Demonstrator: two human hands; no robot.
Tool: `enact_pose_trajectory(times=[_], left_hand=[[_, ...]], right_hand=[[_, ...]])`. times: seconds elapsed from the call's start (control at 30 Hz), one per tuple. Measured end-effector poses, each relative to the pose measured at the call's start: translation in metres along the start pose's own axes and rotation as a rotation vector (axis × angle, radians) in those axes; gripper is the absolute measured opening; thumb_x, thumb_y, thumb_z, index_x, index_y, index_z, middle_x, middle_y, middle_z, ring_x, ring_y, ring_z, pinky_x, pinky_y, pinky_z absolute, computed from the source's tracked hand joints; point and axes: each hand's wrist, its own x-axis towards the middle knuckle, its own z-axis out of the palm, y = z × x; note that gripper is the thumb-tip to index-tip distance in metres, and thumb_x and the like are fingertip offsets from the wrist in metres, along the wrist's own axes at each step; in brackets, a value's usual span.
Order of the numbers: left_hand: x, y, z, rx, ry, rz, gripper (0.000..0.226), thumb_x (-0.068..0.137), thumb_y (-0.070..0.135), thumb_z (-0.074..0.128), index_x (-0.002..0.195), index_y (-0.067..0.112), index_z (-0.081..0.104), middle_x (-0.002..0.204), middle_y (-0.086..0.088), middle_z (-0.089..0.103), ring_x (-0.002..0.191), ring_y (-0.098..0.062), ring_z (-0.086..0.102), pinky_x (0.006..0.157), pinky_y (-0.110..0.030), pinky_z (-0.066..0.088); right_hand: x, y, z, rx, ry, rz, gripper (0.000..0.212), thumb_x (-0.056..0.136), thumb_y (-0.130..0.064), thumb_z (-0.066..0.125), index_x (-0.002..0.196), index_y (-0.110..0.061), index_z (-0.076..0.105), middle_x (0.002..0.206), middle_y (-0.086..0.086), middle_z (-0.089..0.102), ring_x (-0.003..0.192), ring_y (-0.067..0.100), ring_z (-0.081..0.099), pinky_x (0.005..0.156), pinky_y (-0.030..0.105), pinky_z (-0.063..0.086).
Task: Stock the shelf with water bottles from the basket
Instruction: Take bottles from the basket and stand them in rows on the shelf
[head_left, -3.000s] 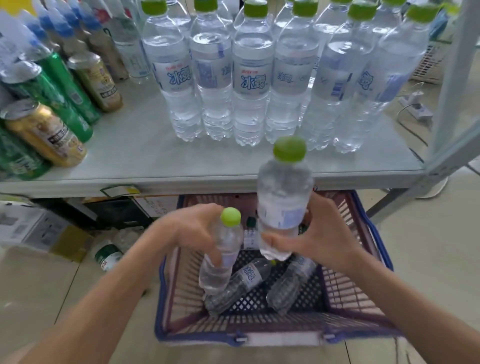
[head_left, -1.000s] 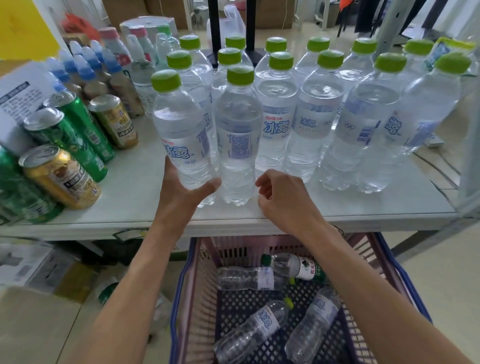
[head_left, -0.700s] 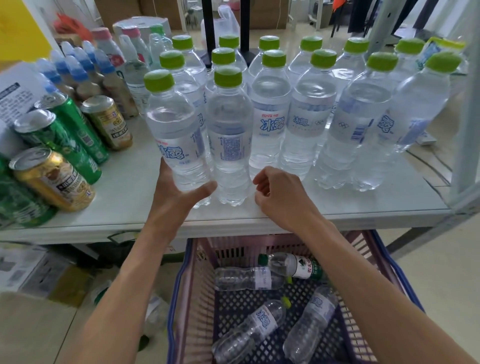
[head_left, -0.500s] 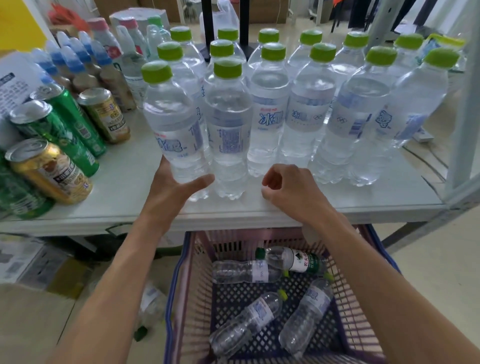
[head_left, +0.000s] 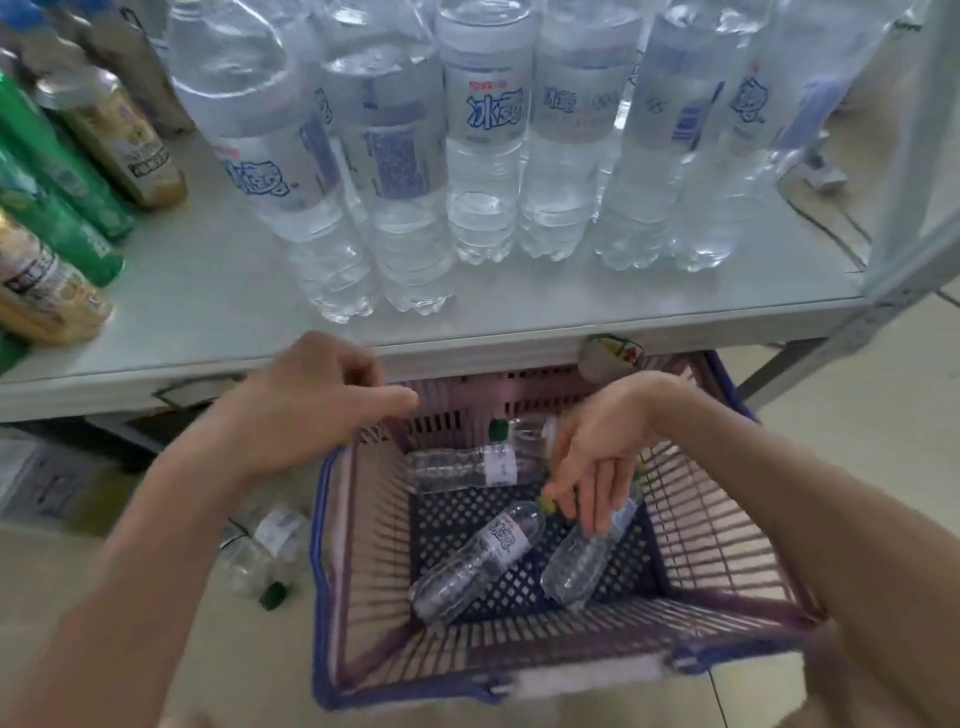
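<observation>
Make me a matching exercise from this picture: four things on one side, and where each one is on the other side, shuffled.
1. right hand
2. gold can
3. light-green-capped bottle
4. left hand

A. lying on the basket bottom
B. on the shelf, far left in view
C. fingers pointing down into the basket
D. above the basket's far left rim, holding nothing

Pairs: 1-C, 2-B, 3-A, 4-D

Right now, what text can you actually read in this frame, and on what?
"冰露": blue label on the upright shelf bottle.
Similar blue logo, too blurred to confirm: front-left bottle, basket bottle.
Print on the gold can and all fine label print: unreadable.
</observation>
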Motion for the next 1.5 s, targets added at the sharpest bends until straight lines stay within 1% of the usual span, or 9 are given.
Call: enact_pose_trajectory(times=[0.17, 0.37, 0.57, 0.63, 0.8, 0.93, 1.2, 1.37, 1.5], left_hand=[[0.044, -0.017, 0.136, 0.501, -0.419, -0.042, 0.032, 0.090, 0.038, 0.064, 0.107, 0.010, 0.062, 0.102, -0.009, 0.066, 0.090, -0.023, 0.066, 0.071, -0.031, 0.052], [0.086, -0.082, 0.237, 0.392, -0.470, -0.093, 0.082, 0.080, 0.029, 0.081, 0.148, 0.010, 0.039, 0.140, -0.013, 0.054, 0.123, -0.031, 0.058, 0.099, -0.039, 0.052], [0.088, -0.086, 0.283, 0.530, -0.515, -0.100, 0.066, 0.077, 0.023, 0.084, 0.134, 0.010, 0.055, 0.132, -0.010, 0.059, 0.116, -0.028, 0.061, 0.088, -0.031, 0.051], [0.090, -0.091, 0.287, 0.494, -0.469, -0.106, 0.057, 0.076, 0.018, 0.083, 0.128, 0.012, 0.060, 0.126, -0.009, 0.062, 0.110, -0.027, 0.064, 0.083, -0.030, 0.052], [0.088, -0.101, 0.275, 0.413, -0.391, -0.106, 0.054, 0.070, 0.021, 0.085, 0.119, 0.016, 0.064, 0.118, -0.007, 0.066, 0.106, -0.025, 0.066, 0.079, -0.028, 0.051], [0.092, -0.106, 0.265, 0.323, -0.325, -0.099, 0.073, 0.061, 0.037, 0.088, 0.126, 0.022, 0.058, 0.125, -0.001, 0.064, 0.110, -0.021, 0.064, 0.087, -0.028, 0.053], [0.088, -0.090, 0.225, 0.303, -0.291, 0.054, 0.088, 0.064, 0.023, 0.090, 0.140, 0.013, 0.047, 0.133, -0.008, 0.061, 0.118, -0.025, 0.059, 0.092, -0.033, 0.051], [0.083, -0.045, 0.181, 0.281, -0.274, 0.148, 0.086, 0.061, 0.023, 0.092, 0.136, 0.019, 0.052, 0.130, -0.001, 0.064, 0.115, -0.022, 0.063, 0.093, -0.031, 0.054], [0.076, -0.013, 0.140, 0.299, -0.317, 0.192, 0.078, 0.055, 0.029, 0.092, 0.125, 0.022, 0.058, 0.111, 0.002, 0.070, 0.094, -0.018, 0.068, 0.077, -0.035, 0.062]], right_hand=[[0.087, 0.073, 0.036, 0.055, 0.364, 0.309, 0.055, 0.100, -0.050, 0.059, 0.120, 0.000, 0.069, 0.124, 0.017, 0.072, 0.111, 0.030, 0.069, 0.080, 0.027, 0.057], [0.129, 0.085, 0.065, 0.209, 0.629, 0.238, 0.046, 0.105, -0.035, 0.052, 0.136, -0.003, 0.062, 0.139, 0.017, 0.062, 0.129, 0.031, 0.058, 0.102, 0.034, 0.046], [0.183, 0.117, 0.078, 0.733, 0.730, 0.254, 0.020, 0.087, -0.031, 0.075, 0.099, -0.016, 0.068, 0.122, 0.015, 0.070, 0.100, 0.028, 0.068, 0.087, 0.038, 0.061], [0.182, 0.123, 0.077, 0.876, 0.609, 0.292, 0.047, 0.077, -0.029, 0.083, 0.111, -0.004, 0.063, 0.113, 0.020, 0.068, 0.098, 0.034, 0.069, 0.078, 0.050, 0.063], [0.143, 0.124, 0.067, 0.935, 0.480, 0.330, 0.044, 0.087, -0.018, 0.077, 0.121, 0.003, 0.057, 0.117, 0.024, 0.068, 0.105, 0.041, 0.069, 0.086, 0.050, 0.060], [0.097, 0.124, 0.059, 0.762, 0.600, 0.163, 0.023, 0.078, -0.010, 0.083, 0.097, -0.007, 0.068, 0.080, 0.007, 0.070, 0.061, 0.018, 0.066, 0.062, 0.028, 0.054], [-0.021, 0.055, 0.043, -0.237, 0.634, -0.334, 0.075, 0.057, -0.027, 0.092, 0.122, -0.036, 0.058, 0.104, -0.018, 0.071, 0.091, -0.002, 0.067, 0.079, 0.015, 0.051], [-0.092, 0.021, 0.035, -0.099, 0.541, -0.716, 0.062, 0.069, -0.009, 0.095, 0.120, -0.029, 0.063, 0.111, -0.016, 0.076, 0.103, 0.005, 0.073, 0.088, 0.018, 0.054], [-0.131, 0.023, 0.026, 0.002, 0.773, -0.869, 0.050, 0.065, -0.013, 0.094, 0.108, -0.021, 0.070, 0.104, -0.010, 0.079, 0.096, 0.010, 0.076, 0.082, 0.020, 0.058]])
